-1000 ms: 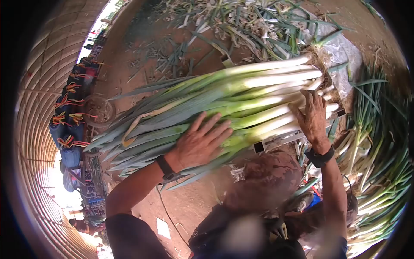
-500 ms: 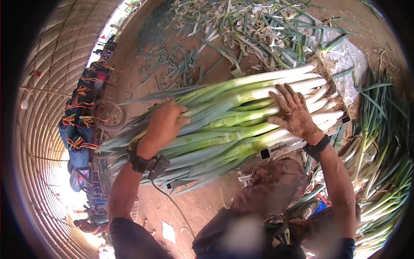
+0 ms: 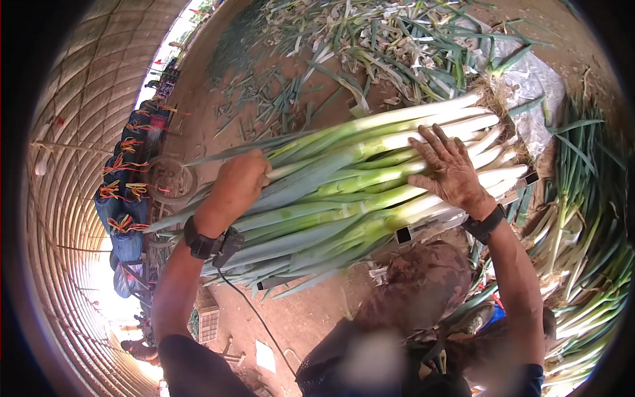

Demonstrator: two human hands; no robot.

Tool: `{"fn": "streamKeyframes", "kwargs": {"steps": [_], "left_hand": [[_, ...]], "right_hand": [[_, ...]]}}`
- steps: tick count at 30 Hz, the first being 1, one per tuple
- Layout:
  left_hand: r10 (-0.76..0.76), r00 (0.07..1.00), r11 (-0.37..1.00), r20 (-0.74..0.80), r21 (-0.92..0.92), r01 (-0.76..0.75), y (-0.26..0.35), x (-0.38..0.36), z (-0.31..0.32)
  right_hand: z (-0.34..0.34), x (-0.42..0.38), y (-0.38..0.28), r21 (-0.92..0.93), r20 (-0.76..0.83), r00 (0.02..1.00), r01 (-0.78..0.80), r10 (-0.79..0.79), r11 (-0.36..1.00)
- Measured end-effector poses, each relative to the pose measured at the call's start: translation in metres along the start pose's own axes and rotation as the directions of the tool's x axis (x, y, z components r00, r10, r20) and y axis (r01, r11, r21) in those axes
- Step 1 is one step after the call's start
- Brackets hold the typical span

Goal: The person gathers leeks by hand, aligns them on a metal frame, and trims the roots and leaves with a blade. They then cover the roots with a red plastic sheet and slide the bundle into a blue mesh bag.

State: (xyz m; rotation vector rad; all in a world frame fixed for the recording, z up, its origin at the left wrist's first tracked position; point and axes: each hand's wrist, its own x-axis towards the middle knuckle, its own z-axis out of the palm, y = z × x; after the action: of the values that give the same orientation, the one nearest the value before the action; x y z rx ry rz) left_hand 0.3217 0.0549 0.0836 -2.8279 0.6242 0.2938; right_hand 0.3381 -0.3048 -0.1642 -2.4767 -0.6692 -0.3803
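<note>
Blue bundles tied with coloured string are stacked at 9 o'clock, against the ribbed tunnel wall. Just right of them a round basket sits on the dirt floor.

The left hand lies on the green leaf end of the leeks, fingers curled down over the leaves; it presses and partly clasps them, though how far the fingers close underneath cannot be told. A black wrist device with a trailing cable sits on that forearm.

The leeks form one large bundle lying across the centre, green tips toward 9 o'clock, white shanks and roots toward 2 o'clock. The bundle rests on a metal frame, visible beneath the white ends at about 4 o'clock from centre.

Leek trimmings are scattered over the floor at 12 o'clock.

The right hand lies flat and open on the white shanks, fingers spread, gripping nothing. A black band circles that wrist.

A plastic sheet lies at 2 o'clock beyond the roots. More leeks are heaped at 3 to 4 o'clock
</note>
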Motion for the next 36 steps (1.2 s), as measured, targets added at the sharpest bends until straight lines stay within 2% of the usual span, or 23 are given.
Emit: {"fn": "streamKeyframes", "kwargs": {"steps": [1,3,4,6,7,9,11,13,15,17,19,21,23,24,25,27,28,30,31,33,34,35,36], "left_hand": [[0.003,1.000,1.000,0.000,0.000,-0.003,0.009,0.005,-0.009],[0.098,0.988,0.979,-0.117,0.188,-0.075,0.025,0.014,-0.030],[0.100,0.988,0.979,-0.116,0.189,-0.077,0.027,0.022,-0.036],[0.288,0.951,0.913,-0.112,0.333,-0.237,0.027,0.049,-0.044],[0.295,0.949,0.911,-0.114,0.333,-0.244,0.033,0.067,-0.045],[0.534,0.832,0.816,-0.150,0.351,-0.460,0.054,0.107,-0.040],[0.714,0.687,0.663,-0.138,0.448,-0.600,0.083,0.150,-0.015],[0.740,0.626,0.663,-0.247,0.428,-0.614,0.109,0.196,0.000],[0.611,0.734,0.742,-0.295,0.537,-0.402,0.147,0.232,-0.030],[0.498,0.685,0.861,-0.531,0.392,-0.323,0.165,0.256,-0.085],[0.516,0.434,0.827,-0.738,0.562,-0.028,0.167,0.269,-0.123],[0.560,0.354,0.708,-0.749,0.655,0.265,0.168,0.249,-0.120],[0.566,0.527,0.815,-0.634,0.525,-0.245,0.155,0.219,-0.086],[0.473,0.719,0.881,-0.509,0.259,-0.396,0.149,0.196,-0.056],[0.484,0.798,0.875,-0.358,0.184,-0.448,0.136,0.179,-0.021],[0.394,0.914,0.919,-0.094,0.066,-0.389,0.129,0.143,0.019],[0.373,0.927,0.928,0.031,-0.012,-0.373,0.110,0.134,0.043],[0.359,0.931,0.904,-0.063,-0.223,-0.364,0.085,0.137,0.075],[0.390,0.908,0.861,-0.156,-0.288,-0.419,0.087,0.141,0.084],[0.353,0.935,0.894,-0.032,-0.284,-0.348,0.093,0.139,0.070],[0.398,0.913,0.866,-0.094,-0.291,-0.407,0.090,0.140,0.076],[0.428,0.898,0.851,-0.103,-0.289,-0.439,0.092,0.143,0.076],[0.435,0.897,0.851,-0.076,-0.291,-0.438,0.094,0.144,0.074]], "right_hand": [[0.000,0.000,0.000,0.014,0.004,1.000,-0.006,0.006,1.000],[-0.001,0.001,0.000,0.021,0.020,1.000,-0.014,0.013,1.000],[-0.002,0.001,0.000,0.027,0.036,0.999,-0.021,0.020,0.999],[-0.009,0.003,-0.004,0.041,0.068,0.997,-0.047,0.044,0.998],[-0.011,0.005,-0.005,0.053,0.102,0.993,-0.069,0.064,0.996],[-0.008,0.005,-0.004,0.050,0.095,0.993,-0.068,0.063,0.996],[-0.011,0.005,-0.006,0.047,0.111,0.990,-0.087,0.082,0.995],[-0.010,0.006,-0.006,0.048,0.143,0.984,-0.112,0.104,0.993],[-0.008,0.005,-0.005,0.048,0.151,0.982,-0.120,0.111,0.992],[-0.006,0.002,-0.006,0.043,0.095,0.991,-0.097,0.092,0.994],[-0.002,0.001,-0.006,0.064,0.080,0.992,-0.107,0.102,0.992],[0.001,-0.001,-0.007,0.062,0.057,0.992,-0.118,0.114,0.991],[-0.001,-0.003,-0.008,0.071,0.003,0.994,-0.110,0.110,0.991],[0.001,-0.003,-0.006,0.086,-0.004,0.994,-0.104,0.105,0.991],[-0.001,-0.004,-0.008,0.121,0.000,0.992,-0.123,0.124,0.985],[0.014,-0.006,-0.005,0.103,-0.111,0.990,-0.071,0.082,0.992],[0.013,-0.002,-0.007,0.154,-0.054,0.995,-0.080,0.089,0.985],[0.011,0.000,-0.004,0.198,0.048,0.992,-0.122,0.115,0.972],[0.009,0.000,-0.007,0.197,0.108,0.980,-0.183,0.165,0.963],[0.009,0.003,-0.007,0.272,0.153,0.974,-0.203,0.166,0.941],[0.000,0.003,-0.007,0.236,0.188,0.969,-0.204,0.161,0.950],[-0.005,0.001,-0.004,0.284,0.176,0.973,-0.194,0.148,0.939],[-0.008,-0.007,-0.002,0.378,0.004,0.988,-0.143,0.152,0.915]]}}
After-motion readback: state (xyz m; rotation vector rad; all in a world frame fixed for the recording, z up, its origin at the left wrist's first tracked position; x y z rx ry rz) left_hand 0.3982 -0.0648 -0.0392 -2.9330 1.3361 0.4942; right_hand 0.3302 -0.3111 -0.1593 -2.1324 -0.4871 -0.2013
